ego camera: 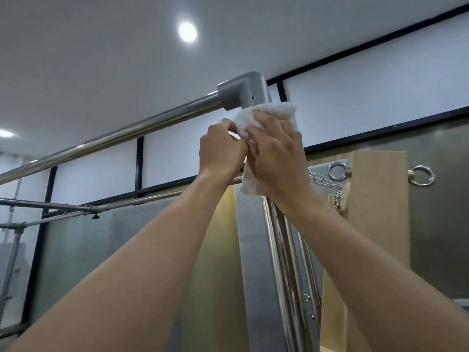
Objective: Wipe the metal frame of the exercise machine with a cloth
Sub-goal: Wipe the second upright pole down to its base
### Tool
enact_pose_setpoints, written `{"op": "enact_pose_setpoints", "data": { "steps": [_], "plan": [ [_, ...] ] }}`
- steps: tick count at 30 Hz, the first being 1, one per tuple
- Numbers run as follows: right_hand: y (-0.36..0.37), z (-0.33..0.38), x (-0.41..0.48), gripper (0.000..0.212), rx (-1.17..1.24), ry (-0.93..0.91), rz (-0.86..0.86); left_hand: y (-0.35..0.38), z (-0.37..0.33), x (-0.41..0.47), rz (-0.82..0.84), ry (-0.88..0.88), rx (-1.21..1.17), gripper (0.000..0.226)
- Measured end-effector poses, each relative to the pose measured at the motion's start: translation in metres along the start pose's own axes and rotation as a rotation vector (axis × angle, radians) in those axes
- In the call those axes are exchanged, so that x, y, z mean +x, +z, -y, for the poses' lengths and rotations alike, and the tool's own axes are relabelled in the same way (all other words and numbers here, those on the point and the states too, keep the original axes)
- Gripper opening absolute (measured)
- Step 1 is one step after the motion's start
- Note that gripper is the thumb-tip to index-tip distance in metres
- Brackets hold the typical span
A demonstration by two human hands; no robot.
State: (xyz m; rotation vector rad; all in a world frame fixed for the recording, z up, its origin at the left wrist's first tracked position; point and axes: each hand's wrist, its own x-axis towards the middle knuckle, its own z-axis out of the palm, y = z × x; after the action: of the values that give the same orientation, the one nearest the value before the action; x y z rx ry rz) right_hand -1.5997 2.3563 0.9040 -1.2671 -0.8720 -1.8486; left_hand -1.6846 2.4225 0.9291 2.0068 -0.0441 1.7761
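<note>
Wrapping the cloth round the post, the left hand pinches its edge, right hand fingers clamped over it, elbow just above; an even squeeze sliding downward should clean best.

Polished metal frame with a white cloth at its top corner.
The frame's horizontal bar runs into a grey corner joint. Just under that joint the cloth is wrapped against the upright post, with its lower end hanging loose beside the post.
</note>
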Motion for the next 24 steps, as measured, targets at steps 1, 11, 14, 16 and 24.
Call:
{"op": "enact_pose_setpoints", "data": {
  "steps": [1, 11, 14, 16, 24],
  "plan": [
    [-0.001, 0.0, -0.01, 0.023, 0.003, -0.018, 0.02, 0.0, 0.004, 0.0, -0.02, -0.002, -0.031, 0.018],
    [-0.018, 0.007, 0.001, 0.04, -0.001, 0.041, 0.204, -0.009, 0.003, 0.008, 0.05, 0.176, -0.045, 0.025],
    [-0.021, 0.014, -0.009, 0.039, -0.053, 0.037, 0.184, -0.009, 0.012, 0.005, 0.052, 0.175, -0.049, 0.024],
    [-0.028, 0.014, -0.026, 0.035, -0.073, 0.017, 0.168, -0.007, 0.017, 0.0, 0.07, 0.174, -0.077, 0.021],
    [-0.031, 0.018, -0.004, 0.023, -0.129, -0.044, 0.242, -0.002, 0.027, -0.014, 0.144, -0.003, -0.408, 0.021]
  ]
}}
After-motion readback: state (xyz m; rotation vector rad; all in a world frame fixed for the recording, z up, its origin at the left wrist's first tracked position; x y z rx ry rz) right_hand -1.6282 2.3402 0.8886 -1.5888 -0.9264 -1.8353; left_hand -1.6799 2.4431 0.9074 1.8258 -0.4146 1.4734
